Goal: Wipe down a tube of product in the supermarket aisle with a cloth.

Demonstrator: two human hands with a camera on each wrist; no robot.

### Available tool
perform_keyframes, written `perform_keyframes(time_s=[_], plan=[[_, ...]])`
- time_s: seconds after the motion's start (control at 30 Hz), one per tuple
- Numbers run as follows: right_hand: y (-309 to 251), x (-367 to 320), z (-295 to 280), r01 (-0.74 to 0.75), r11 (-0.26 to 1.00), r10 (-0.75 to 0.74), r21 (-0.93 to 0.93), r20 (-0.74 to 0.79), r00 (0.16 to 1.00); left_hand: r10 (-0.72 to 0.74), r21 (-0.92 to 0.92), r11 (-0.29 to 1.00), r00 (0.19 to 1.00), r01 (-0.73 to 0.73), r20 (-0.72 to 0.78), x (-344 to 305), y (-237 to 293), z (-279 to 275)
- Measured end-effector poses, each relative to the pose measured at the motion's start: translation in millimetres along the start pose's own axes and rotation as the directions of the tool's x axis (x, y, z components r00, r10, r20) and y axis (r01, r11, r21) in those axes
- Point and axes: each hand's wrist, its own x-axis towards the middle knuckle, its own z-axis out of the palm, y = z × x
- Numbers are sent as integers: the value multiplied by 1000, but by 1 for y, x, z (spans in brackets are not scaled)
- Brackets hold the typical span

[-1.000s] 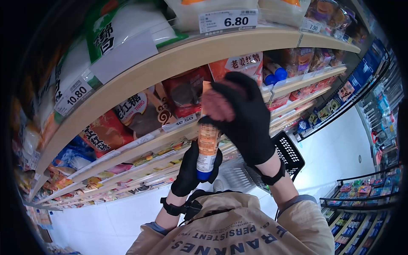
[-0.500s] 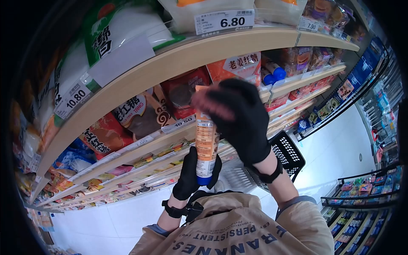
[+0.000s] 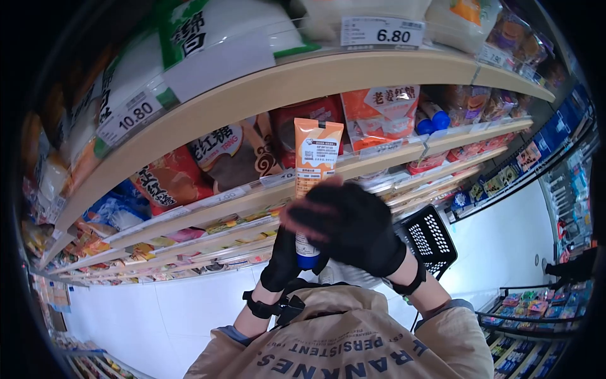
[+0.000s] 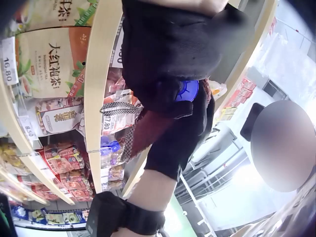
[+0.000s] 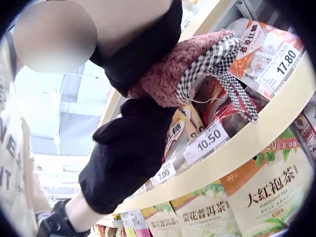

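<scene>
while the left grip (image 3: 283,256), a hand in a black glove, clasps the lower part of a soft orange-and-white squeeze tube (image 3: 319,151), the right grip (image 3: 356,227), gloved alike, holds a fluffy brownish-pink cloth (image 5: 177,66) with black-and-white checked trim across the tube's middle; how its blurred fingertips lie cannot be told. the tube stands nearly upright in front of the shelves, flat end up, its round blue plastic cap (image 4: 187,90) at the bottom among the left fingers. behind it, beneath a pale wooden shelf (image 3: 353,71), stands a red-and-white plastic bag (image 3: 382,114), and a white rectangular price tag (image 3: 383,33) reading 6.80 sits just above that shelf's edge. near the right wrist is a black perforated plastic basket (image 3: 431,237), over a white tiled floor (image 3: 139,309).
</scene>
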Motion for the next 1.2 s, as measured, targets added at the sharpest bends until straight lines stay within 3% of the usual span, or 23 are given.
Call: perform_keyframes(time_s=[0.07,0.1,0.2,0.27,0.33,0.4,0.43,0.47,0.5,0.53,0.57,0.67,0.77,0.8,0.87,0.93,0.97,1.0,1.03,1.07,1.1,1.13,1.2], plan=[[6,10,-4,-228,974,228,-11,-15,974,-152,-126,978,981,167,120,-8,10,1],[12,17,-5,-292,956,292,8,-64,954,-194,-147,960,942,240,274,-7,16,4],[19,33,-1,-334,942,332,12,-150,931,-160,-114,970,918,214,363,-10,17,2],[7,37,4,-279,960,279,14,-91,956,-111,-69,989,959,133,260,-11,23,3],[1,34,16,-106,990,109,89,-34,993,-130,-119,985,990,123,-51,-13,29,1],[-6,15,32,59,982,-57,180,-17,998,-34,-85,996,989,22,-142,-7,18,-14],[-12,17,30,22,987,-31,160,52,998,200,267,941,978,-207,50,3,16,-22],[-8,18,32,30,985,-40,169,56,998,336,529,719,892,-451,303,8,14,-26],[0,20,33,96,992,-96,85,-4,995,336,528,724,896,-443,291,1,14,-25],[3,27,34,149,989,-148,1,-67,987,155,265,946,979,-186,133,-10,19,-23],[5,37,27,-13,997,14,81,-14,1000,-71,-68,995,996,75,47,-17,23,-21],[26,58,34,-174,971,200,161,-160,967,-80,-136,985,984,102,158,-21,30,-15],[23,71,35,-298,916,358,270,-208,910,-88,-136,985,984,110,156,-22,32,-18],[18,69,37,-244,940,298,238,-225,928,-97,-134,984,986,115,137,-22,34,-18],[3,58,34,-182,976,188,117,-44,981,-96,-124,986,987,112,128,-23,40,-23],[-10,46,44,-113,968,108,226,31,994,-163,-259,960,967,110,-193,-20,39,-22],[-17,37,50,-23,973,16,231,30,999,-49,162,987,964,6,263,-9,31,-64],[-22,33,54,69,970,-77,234,28,997,-53,161,987,963,10,265,-10,34,-61],[-22,32,54,65,971,-74,230,30,997,-116,-223,956,947,188,301,-12,38,-55],[-23,32,53,80,973,-88,215,27,996,-164,-558,753,920,350,356,-13,40,-53],[-27,32,52,89,976,-96,200,25,995,-101,-576,719,878,389,467,-9,38,-57],[-26,39,50,-44,975,-10,217,239,971,-236,-340,869,905,360,355,0,42,-64],[-19,52,59,35,998,-28,57,-120,992,-147,71,987,987,142,65,-10,50,-61]])
